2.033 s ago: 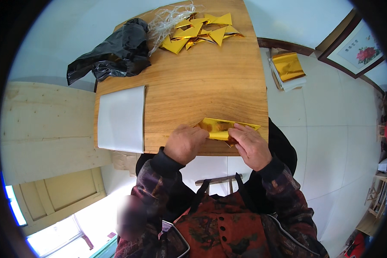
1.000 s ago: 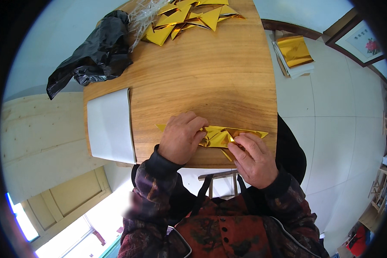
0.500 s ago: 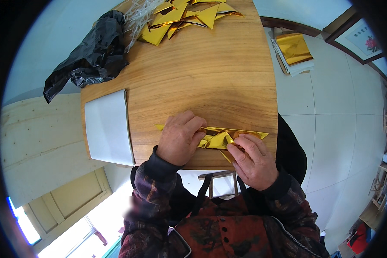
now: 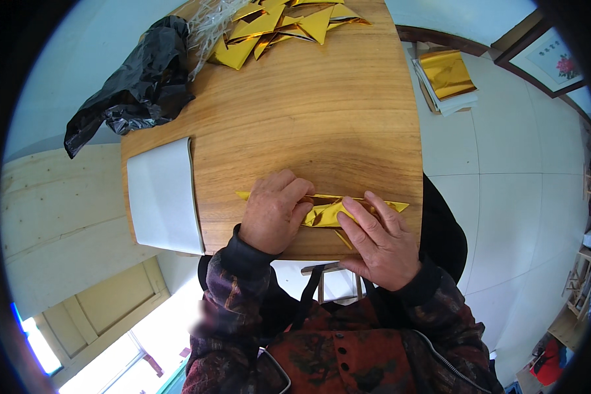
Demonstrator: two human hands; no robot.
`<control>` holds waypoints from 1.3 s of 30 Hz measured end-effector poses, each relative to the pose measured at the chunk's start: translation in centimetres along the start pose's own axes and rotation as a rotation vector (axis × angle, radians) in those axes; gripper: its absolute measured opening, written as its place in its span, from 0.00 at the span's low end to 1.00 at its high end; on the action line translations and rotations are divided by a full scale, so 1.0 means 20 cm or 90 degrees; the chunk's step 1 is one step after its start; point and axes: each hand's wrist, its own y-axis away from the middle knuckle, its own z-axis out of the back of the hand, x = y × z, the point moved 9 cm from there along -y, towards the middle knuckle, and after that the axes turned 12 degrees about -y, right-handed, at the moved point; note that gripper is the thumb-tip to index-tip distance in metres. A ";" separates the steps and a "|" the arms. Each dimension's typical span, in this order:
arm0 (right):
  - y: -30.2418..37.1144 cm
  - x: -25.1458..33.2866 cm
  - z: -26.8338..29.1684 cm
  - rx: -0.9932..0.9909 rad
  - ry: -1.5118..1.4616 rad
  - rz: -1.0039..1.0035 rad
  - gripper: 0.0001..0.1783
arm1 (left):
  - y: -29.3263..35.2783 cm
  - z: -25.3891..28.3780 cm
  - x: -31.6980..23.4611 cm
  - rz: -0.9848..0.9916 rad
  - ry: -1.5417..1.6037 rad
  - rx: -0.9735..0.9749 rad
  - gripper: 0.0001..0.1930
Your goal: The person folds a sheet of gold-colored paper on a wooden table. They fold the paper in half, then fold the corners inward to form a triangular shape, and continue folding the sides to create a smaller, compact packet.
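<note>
A long, narrow piece of folded gold foil paper lies near the front edge of the wooden table, its pointed ends sticking out on both sides. My left hand pinches it left of the middle, thumb and forefinger closed on the upper layer. The fingers of my right hand are stretched out and rest over its right half, with the thumb apart near the table edge. Under my right fingers part of the foil is hidden. A thin gold strip pokes out below the piece, toward me.
Folded gold foil pieces heap at the far end beside clear plastic wrap and a black plastic bag. A grey-white folded sheet lies at the left edge. On the floor at right sits a paper stack topped with gold foil.
My right hand has loosened its pinch; its fingers have straightened and spread over the foil, the thumb dropping away. My left hand keeps its hold in place.
</note>
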 end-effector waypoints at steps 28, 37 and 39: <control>0.01 -0.01 -0.07 0.040 0.053 -0.009 0.48 | 0.00 -0.01 0.01 0.006 0.003 0.001 0.09; 0.01 0.00 -0.06 0.029 0.067 0.001 0.47 | 0.00 -0.03 0.02 0.027 -0.006 0.038 0.08; 0.01 0.00 -0.06 0.029 0.069 0.003 0.47 | 0.01 -0.03 0.02 0.023 -0.014 0.035 0.08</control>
